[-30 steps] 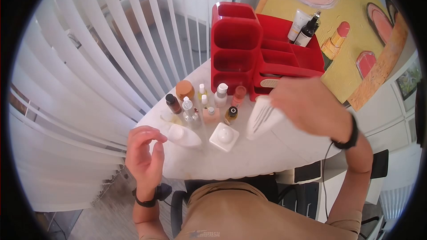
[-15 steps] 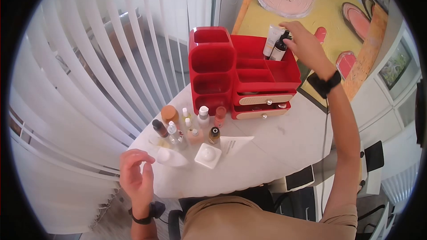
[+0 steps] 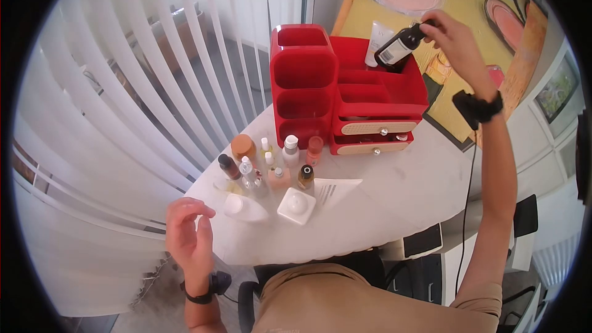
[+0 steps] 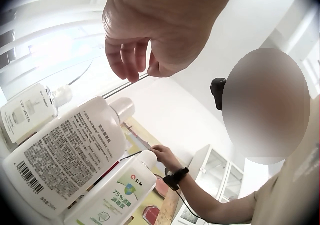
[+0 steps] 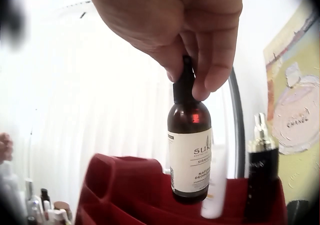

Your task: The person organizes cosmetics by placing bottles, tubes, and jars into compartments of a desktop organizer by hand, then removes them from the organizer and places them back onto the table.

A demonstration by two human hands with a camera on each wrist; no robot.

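Thumb and fingertips of my right hand (image 3: 455,42) pinch the black cap of a dark brown deodorant bottle (image 5: 190,157) with a cream label. It is held tilted in the head view, over the back right section of a red organizer (image 3: 394,110). A white tube (image 3: 377,43) stands in that section beside it, and a black bottle with a gold neck (image 5: 262,177) shows in the right wrist view. My left hand (image 3: 190,234), fingers loosely curled and holding nothing, hovers by the table's left edge, near a white bottle (image 3: 245,208).
Several small bottles stand in front of the organizer, among them an orange-lidded jar (image 3: 243,146) and a pink bottle (image 3: 314,150). A square white bottle (image 3: 297,205) and a printed white tube (image 3: 338,190) are nearer me. Two woven-front drawers (image 3: 376,128) stick out slightly. A painting (image 3: 456,0) leans behind.
My right hand moved from the white printed tube on the table up to the organizer, took hold of the dark bottle by its cap and tilted it upward. My left hand stays much the same.
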